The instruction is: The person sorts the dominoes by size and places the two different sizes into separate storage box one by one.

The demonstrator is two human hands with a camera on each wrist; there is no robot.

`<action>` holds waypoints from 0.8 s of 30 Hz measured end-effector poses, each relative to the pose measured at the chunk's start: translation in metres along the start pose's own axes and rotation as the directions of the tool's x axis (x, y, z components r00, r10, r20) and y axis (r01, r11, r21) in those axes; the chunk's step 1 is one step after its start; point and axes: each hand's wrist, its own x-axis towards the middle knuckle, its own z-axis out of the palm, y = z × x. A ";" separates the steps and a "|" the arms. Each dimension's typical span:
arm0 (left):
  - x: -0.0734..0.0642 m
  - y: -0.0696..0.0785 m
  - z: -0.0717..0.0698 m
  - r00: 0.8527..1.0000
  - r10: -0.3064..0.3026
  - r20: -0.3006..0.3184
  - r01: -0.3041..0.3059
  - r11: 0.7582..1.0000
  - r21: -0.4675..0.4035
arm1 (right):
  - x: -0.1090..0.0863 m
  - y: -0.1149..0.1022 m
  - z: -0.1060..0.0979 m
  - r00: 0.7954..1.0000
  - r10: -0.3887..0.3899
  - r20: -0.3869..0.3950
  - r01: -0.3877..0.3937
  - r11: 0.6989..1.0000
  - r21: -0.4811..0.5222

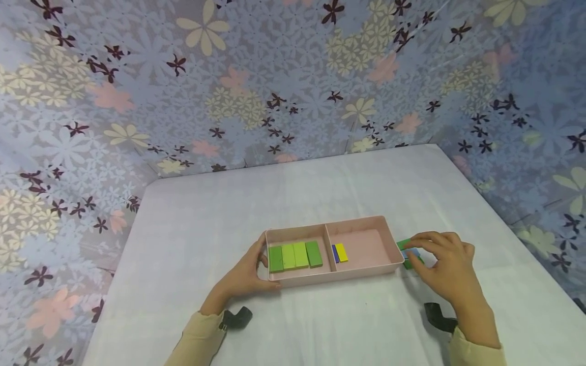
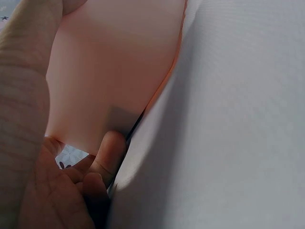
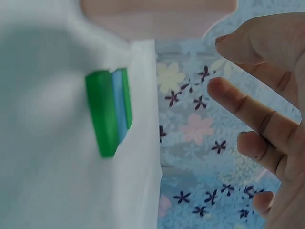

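As I see it, my left hand (image 1: 242,272) grips the smooth pink tray (image 1: 366,246), its long axis running left-right on white cloth (image 1: 206,213); my right hand (image 1: 450,264), fingers parted, hovers near flat-sided green blocks (image 3: 102,114).

No readable text, labels, brands, numbers or signs in any view.

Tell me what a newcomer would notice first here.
Probably the pink tray on the white table, with four green blocks in its left compartment and yellow and blue ones in the right. Next, the left hand gripping the tray's left end, and the right hand beside the green and blue pieces just off the tray's right end. Behind the table, the floral backdrop stands out.
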 end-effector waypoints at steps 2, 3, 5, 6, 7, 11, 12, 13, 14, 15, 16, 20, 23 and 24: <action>0.000 0.000 0.000 1.000 -0.002 -0.002 0.002 1.000 0.002 | -0.002 0.004 0.000 1.000 0.019 0.001 -0.019 1.000 -0.025; 0.000 0.000 0.000 1.000 -0.005 -0.003 0.005 1.000 0.003 | -0.003 0.005 -0.001 1.000 0.030 0.001 -0.030 0.999 -0.037; 0.000 0.000 -0.001 1.000 -0.007 -0.001 0.007 1.000 0.003 | -0.006 0.007 -0.001 0.998 0.058 0.003 -0.058 0.996 -0.064; 0.000 0.000 -0.001 1.000 -0.008 -0.001 0.008 1.000 0.003 | -0.007 0.007 -0.001 0.997 0.072 0.003 -0.072 0.994 -0.080; 0.000 0.000 -0.001 1.000 -0.008 -0.001 0.008 1.000 0.003 | -0.008 0.008 0.000 0.996 0.088 0.005 -0.087 0.992 -0.095; 0.000 0.000 -0.001 1.000 -0.009 -0.004 0.009 1.000 0.002 | -0.013 0.007 0.003 0.992 0.128 0.012 -0.125 0.981 -0.148; 0.000 0.000 -0.001 1.000 -0.010 -0.006 0.010 1.000 0.002 | -0.013 0.008 0.004 0.992 0.129 0.010 -0.126 0.979 -0.158; 0.000 0.000 -0.001 1.000 -0.010 -0.007 0.010 1.000 0.002 | -0.014 0.008 0.005 0.991 0.131 0.008 -0.128 0.978 -0.166; 0.000 0.000 -0.001 1.000 -0.010 -0.007 0.010 1.000 0.001 | -0.015 0.008 0.005 0.991 0.134 0.005 -0.131 0.976 -0.175; 0.000 0.000 -0.001 1.000 -0.010 -0.007 0.010 1.000 0.003 | -0.016 0.008 0.006 0.990 0.138 0.003 -0.135 0.974 -0.182; 0.000 0.000 -0.001 1.000 -0.011 -0.007 0.011 1.000 0.003 | -0.017 0.009 0.006 0.989 0.146 0.004 -0.143 0.972 -0.187; 0.000 0.000 -0.001 1.000 -0.011 -0.003 0.011 1.000 0.003 | -0.021 0.010 0.007 0.982 0.187 0.031 -0.177 0.964 -0.200; -0.001 0.001 -0.001 1.000 -0.009 0.001 0.009 1.000 0.003 | -0.023 0.010 0.009 0.976 0.209 0.057 -0.193 0.958 -0.211; -0.001 0.001 -0.001 1.000 -0.005 0.002 0.005 1.000 0.003 | -0.024 0.011 0.009 0.975 0.215 0.062 -0.197 0.956 -0.217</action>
